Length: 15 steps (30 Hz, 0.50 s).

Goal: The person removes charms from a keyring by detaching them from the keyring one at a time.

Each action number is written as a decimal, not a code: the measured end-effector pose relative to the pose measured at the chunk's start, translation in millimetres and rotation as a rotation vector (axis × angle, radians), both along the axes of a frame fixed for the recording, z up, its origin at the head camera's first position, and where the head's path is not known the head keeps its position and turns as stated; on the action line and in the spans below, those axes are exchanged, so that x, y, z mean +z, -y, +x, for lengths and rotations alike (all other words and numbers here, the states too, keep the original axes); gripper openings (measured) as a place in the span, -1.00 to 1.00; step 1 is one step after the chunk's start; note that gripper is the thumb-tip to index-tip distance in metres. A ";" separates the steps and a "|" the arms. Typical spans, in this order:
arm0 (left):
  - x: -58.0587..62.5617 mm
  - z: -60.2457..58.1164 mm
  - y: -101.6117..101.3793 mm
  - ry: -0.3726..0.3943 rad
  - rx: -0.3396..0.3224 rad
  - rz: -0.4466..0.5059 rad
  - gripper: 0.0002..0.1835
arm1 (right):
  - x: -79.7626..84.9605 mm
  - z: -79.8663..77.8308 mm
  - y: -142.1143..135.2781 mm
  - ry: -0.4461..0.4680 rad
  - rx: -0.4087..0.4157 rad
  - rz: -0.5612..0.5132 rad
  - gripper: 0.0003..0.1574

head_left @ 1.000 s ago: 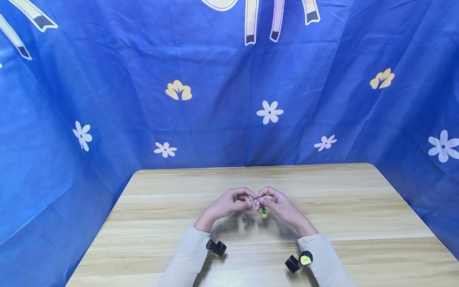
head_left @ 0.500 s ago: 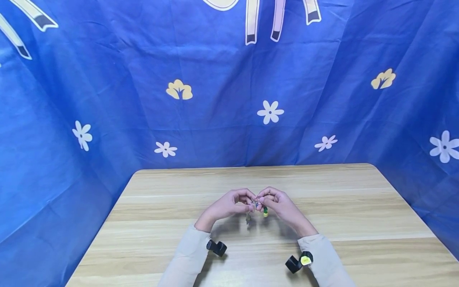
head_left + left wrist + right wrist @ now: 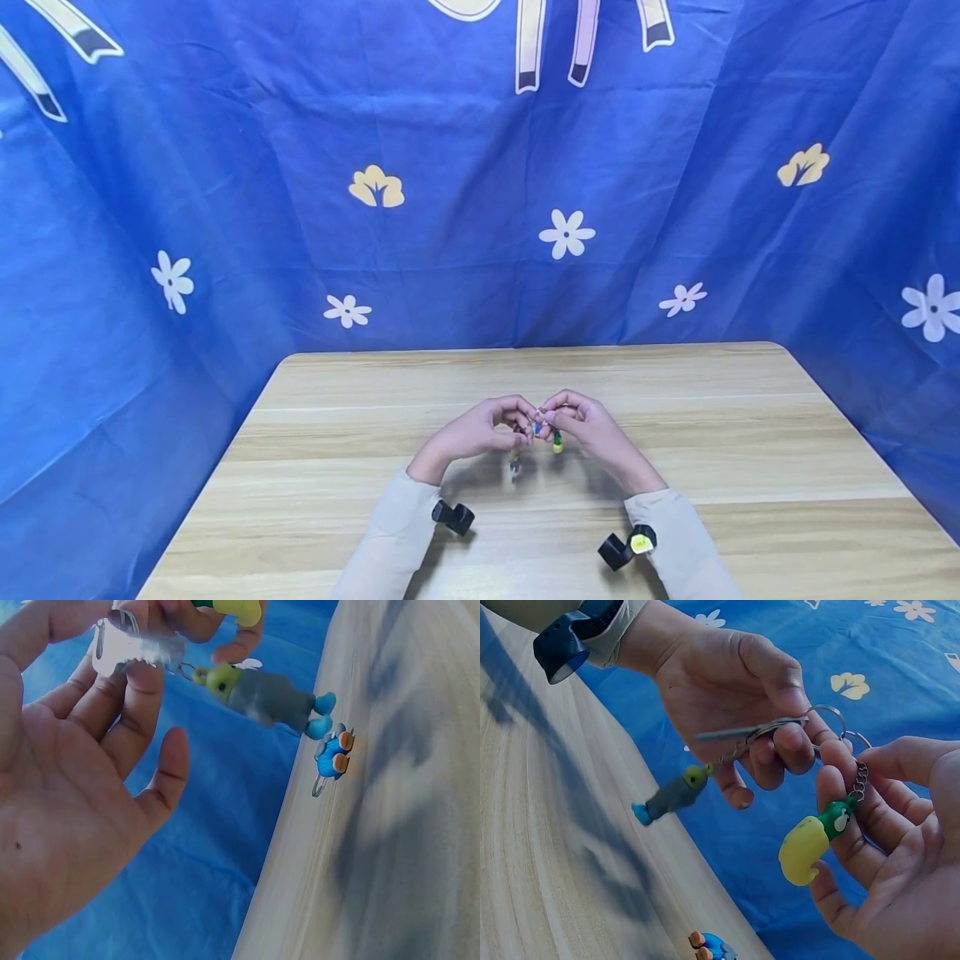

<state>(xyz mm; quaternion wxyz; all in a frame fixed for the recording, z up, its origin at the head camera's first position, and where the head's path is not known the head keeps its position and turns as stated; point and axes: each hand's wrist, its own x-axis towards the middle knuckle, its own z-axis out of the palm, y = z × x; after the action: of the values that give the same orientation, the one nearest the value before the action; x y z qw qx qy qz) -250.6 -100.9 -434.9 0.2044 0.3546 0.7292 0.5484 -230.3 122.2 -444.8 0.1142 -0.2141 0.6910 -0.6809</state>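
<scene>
Both hands meet over the middle of the table in the head view. My left hand (image 3: 480, 429) pinches a metal split ring (image 3: 829, 712), from which a grey bird-like figure keychain (image 3: 266, 697) with blue feet and a shiny flat metal piece (image 3: 116, 649) hang. My right hand (image 3: 907, 855) pinches another ring (image 3: 861, 738), with a yellow-and-green figure keychain (image 3: 806, 846) dangling from its chain. The two rings overlap between the fingertips in the right wrist view. Below the hands, a blue figure keychain (image 3: 334, 754) with orange feet lies on the table.
The light wood table (image 3: 337, 500) extends around the hands. A blue cloth (image 3: 457, 283) printed with flowers and animal legs hangs behind it and along its sides. Black wrist cameras (image 3: 453, 518) sit on both sleeves.
Both hands stay nearly in place while their fingers shift at the rings. The grey figure swings and turns under the left hand, and the yellow-and-green one drifts slightly right.
</scene>
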 end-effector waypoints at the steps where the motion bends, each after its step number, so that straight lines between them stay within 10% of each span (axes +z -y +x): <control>1: 0.7 -0.1 0.2 0.007 -0.002 0.004 -0.61 | 0.8 0.2 0.1 0.007 -0.002 -0.001 -0.81; 15: 3.8 -1.1 1.4 0.041 0.027 0.046 -0.71 | 6.3 2.8 2.8 0.019 -0.003 0.008 -0.85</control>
<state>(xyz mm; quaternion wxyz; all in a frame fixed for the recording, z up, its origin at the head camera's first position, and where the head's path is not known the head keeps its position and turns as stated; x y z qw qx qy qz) -251.7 -102.2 -431.2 0.2037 0.3382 0.7168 0.5748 -227.5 119.4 -438.5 0.1205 -0.2060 0.6929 -0.6804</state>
